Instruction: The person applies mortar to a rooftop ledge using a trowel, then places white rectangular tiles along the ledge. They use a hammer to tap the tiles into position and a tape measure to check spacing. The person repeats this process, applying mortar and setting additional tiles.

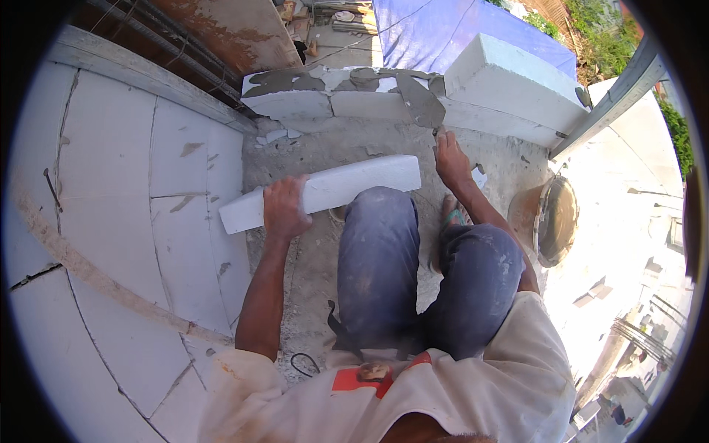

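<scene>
My left hand is closed over the left part of a long white block. The block lies slantwise before my knees, its right end higher in the picture. In my right hand is the handle of a trowel; its mortar-smeared blade rests at the top edge of a low block wall. Grey mortar is spread in patches along the top of that wall. A bigger white block sits on the wall's right part, just right of the blade.
A bucket of grey mortar stands to my right. A white block wall rises on the left. An upright post stands at the far right. Beyond the low wall hangs a blue tarp. White chips lie at its foot.
</scene>
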The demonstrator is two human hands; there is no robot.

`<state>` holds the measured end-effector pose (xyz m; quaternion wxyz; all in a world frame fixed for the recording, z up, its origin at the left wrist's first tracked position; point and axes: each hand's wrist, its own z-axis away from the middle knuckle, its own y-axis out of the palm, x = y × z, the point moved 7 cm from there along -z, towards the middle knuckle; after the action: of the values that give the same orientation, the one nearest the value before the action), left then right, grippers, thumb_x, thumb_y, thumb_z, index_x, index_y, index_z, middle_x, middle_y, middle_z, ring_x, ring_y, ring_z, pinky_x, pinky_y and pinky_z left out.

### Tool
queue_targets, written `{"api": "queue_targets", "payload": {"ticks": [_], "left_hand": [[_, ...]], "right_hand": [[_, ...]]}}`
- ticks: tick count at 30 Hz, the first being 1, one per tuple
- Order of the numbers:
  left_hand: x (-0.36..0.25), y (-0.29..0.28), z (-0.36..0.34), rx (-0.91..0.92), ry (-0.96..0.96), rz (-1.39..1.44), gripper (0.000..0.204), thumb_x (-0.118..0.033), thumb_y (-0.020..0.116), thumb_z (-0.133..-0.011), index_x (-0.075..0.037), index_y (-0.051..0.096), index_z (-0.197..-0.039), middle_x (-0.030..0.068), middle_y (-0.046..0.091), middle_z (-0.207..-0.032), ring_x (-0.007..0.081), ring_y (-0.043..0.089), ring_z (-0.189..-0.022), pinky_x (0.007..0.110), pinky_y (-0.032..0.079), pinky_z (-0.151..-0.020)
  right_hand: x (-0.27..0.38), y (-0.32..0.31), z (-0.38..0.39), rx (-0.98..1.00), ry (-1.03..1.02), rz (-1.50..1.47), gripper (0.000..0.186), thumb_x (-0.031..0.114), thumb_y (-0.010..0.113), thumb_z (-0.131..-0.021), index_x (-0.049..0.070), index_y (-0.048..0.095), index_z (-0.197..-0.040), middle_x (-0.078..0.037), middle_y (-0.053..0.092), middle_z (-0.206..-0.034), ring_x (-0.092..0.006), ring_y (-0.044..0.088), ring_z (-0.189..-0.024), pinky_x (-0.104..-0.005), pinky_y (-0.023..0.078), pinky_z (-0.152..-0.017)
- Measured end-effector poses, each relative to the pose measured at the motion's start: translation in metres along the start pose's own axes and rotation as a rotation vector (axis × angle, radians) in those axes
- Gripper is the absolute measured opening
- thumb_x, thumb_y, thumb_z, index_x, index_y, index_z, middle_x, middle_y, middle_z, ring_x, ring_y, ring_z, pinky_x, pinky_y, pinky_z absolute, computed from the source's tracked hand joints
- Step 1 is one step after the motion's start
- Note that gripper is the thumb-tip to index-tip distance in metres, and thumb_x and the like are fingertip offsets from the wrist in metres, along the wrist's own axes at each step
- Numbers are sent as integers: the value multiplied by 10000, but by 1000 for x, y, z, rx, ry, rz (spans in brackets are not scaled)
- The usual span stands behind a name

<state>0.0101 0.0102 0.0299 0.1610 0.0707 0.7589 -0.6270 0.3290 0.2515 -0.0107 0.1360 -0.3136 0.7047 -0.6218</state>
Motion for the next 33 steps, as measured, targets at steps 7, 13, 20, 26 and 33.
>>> {"api": "queue_targets", "payload": {"ticks": [7,13,20,26,33], "left_hand": [[3,-2,0,-12,26,-41,786,-38,794,-579,-104,581,-1333,102,622,-1146,332,595,-1092,465,412,-943],[-5,2,-8,9,74,-59,817,-48,810,-584,-112,561,-1360,96,623,-1170,327,599,-1112,462,407,-975],[-9,5,1,-1,77,-109,816,2,791,-555,-80,558,-1333,143,630,-1160,394,599,-1116,483,429,-945],[-21,8,-12,3,173,-74,790,13,795,-546,-42,567,-1301,184,647,-1114,445,612,-1059,527,459,-923],[-17,2,-12,2,189,-58,765,6,798,-555,-27,571,-1285,195,650,-1096,452,613,-1032,536,472,-910]], "right_hand": [[-19,-15,91,256,205,-223,488,228,601,-1005,48,465,-1437,-216,576,-1292,-462,668,-967,-546,556,-826],[-103,-101,194,174,598,-310,418,357,679,-981,16,592,-1207,-251,667,-1019,-459,674,-969,-546,512,-807],[-237,-230,293,108,1006,165,460,406,670,-992,17,698,-1236,-264,739,-1115,-412,714,-1083,-474,556,-932],[-324,-182,317,658,976,519,226,208,650,-902,47,773,-1003,-228,761,-927,-389,766,-860,-478,616,-774],[-268,-156,252,889,578,511,162,137,706,-841,51,810,-930,-153,785,-955,-326,776,-877,-422,633,-737]]}}
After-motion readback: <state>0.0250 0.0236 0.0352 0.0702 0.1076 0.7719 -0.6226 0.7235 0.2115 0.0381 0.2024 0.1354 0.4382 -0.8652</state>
